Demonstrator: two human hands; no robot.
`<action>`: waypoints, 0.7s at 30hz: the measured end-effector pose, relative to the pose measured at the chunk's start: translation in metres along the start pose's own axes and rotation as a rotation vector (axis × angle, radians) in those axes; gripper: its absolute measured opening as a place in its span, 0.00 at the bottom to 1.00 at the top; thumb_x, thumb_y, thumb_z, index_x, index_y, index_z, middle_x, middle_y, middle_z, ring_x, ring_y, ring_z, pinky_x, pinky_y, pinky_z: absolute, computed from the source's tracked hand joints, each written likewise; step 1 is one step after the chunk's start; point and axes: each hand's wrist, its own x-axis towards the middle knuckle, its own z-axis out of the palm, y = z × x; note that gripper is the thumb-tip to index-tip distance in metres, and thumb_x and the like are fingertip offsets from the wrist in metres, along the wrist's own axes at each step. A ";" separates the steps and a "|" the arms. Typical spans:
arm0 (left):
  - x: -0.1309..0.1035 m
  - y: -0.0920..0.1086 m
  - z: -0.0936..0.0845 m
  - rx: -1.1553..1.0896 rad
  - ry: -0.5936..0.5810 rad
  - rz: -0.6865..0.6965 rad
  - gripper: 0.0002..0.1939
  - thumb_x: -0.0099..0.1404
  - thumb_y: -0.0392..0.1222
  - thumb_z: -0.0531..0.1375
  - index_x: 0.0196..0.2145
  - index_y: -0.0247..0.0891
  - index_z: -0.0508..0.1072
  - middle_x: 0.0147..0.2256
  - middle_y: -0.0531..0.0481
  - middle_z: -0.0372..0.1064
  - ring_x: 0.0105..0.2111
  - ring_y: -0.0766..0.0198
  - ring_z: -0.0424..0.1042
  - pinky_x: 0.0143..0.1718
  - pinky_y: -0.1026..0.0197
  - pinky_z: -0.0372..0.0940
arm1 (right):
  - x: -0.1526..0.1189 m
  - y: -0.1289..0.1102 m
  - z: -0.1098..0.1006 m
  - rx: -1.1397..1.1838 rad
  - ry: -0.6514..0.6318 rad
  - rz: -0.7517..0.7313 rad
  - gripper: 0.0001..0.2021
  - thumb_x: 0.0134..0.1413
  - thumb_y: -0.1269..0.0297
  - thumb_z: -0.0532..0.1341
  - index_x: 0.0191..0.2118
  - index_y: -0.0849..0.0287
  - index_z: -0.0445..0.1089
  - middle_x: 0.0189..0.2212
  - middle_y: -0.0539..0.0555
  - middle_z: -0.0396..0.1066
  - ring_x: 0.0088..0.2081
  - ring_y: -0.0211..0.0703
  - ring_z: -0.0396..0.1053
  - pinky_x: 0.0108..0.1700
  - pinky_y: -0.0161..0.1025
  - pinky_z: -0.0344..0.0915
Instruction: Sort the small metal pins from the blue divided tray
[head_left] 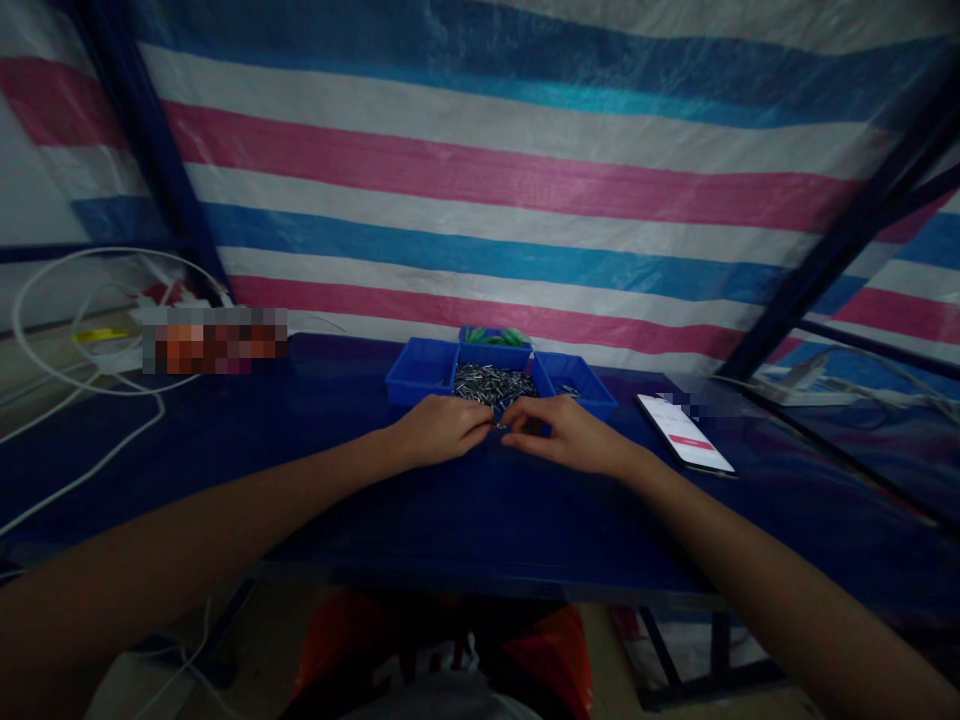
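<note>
Two bare hands are brought together above a glossy dark-blue table, beyond the orange, dark and white clothing in the near foreground. Left hand: narrow, thumb and fingers drawn together, a small silvery metal piece apparently pinched at the tips. Right hand: fingers curled, gap visible between thumb and forefinger; forefinger tip held beside the piece. Whether it is also gripped there cannot be told. Piece probably steadied from one side so that it can be worked from the other; it is held low, just in front of the containers, likely for a short reach.

Containers: blue plastic bins, set close together. Middle one heaped with slim silvery metal pieces, partly hidden by the fingers. Left-side blue bin: a few dark slivers seemingly at the inner edge, otherwise unclear. Right-side blue bin: a small scatter of metal pieces. Rear blue bin: green, thin items, too blurred to be named.

Black-edged smartphone laid face up, screen lit, right of the bins, presumably to be seen without being handled. White cables looped at far left. Behind everything, striped plastic sheeting is hung in red, white and blue.
</note>
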 end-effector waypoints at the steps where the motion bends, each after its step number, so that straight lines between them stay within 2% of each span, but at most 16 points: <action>1: 0.000 0.000 0.000 0.003 0.002 -0.005 0.10 0.66 0.40 0.49 0.35 0.37 0.70 0.33 0.51 0.71 0.33 0.64 0.71 0.29 0.65 0.61 | 0.000 0.000 0.000 -0.023 0.006 -0.006 0.09 0.56 0.61 0.57 0.40 0.59 0.66 0.28 0.49 0.71 0.29 0.35 0.68 0.32 0.33 0.61; 7: 0.001 0.000 0.001 0.027 0.058 -0.037 0.11 0.66 0.41 0.50 0.34 0.36 0.70 0.32 0.51 0.71 0.32 0.65 0.71 0.30 0.65 0.61 | 0.002 0.012 -0.004 -0.298 0.057 0.000 0.09 0.59 0.64 0.53 0.39 0.60 0.68 0.30 0.52 0.71 0.32 0.38 0.67 0.35 0.36 0.59; 14: 0.000 0.000 0.001 0.071 0.162 -0.013 0.12 0.67 0.41 0.49 0.31 0.36 0.68 0.30 0.52 0.70 0.31 0.66 0.70 0.30 0.65 0.61 | 0.002 0.021 -0.001 -0.392 -0.044 0.054 0.09 0.57 0.68 0.52 0.37 0.60 0.68 0.31 0.54 0.72 0.33 0.40 0.68 0.35 0.37 0.58; 17: 0.000 0.001 0.000 0.082 0.160 -0.017 0.12 0.67 0.41 0.48 0.32 0.36 0.68 0.30 0.51 0.70 0.31 0.66 0.70 0.30 0.64 0.61 | 0.002 0.018 -0.001 -0.407 -0.055 0.042 0.08 0.57 0.69 0.51 0.37 0.60 0.68 0.31 0.54 0.71 0.33 0.40 0.67 0.35 0.36 0.58; 21: 0.000 0.002 -0.002 0.116 0.097 -0.058 0.12 0.67 0.43 0.48 0.35 0.36 0.68 0.33 0.51 0.70 0.32 0.65 0.70 0.30 0.64 0.61 | 0.001 0.019 -0.008 -0.455 0.015 0.079 0.09 0.57 0.68 0.51 0.37 0.60 0.68 0.30 0.54 0.71 0.32 0.40 0.67 0.34 0.36 0.58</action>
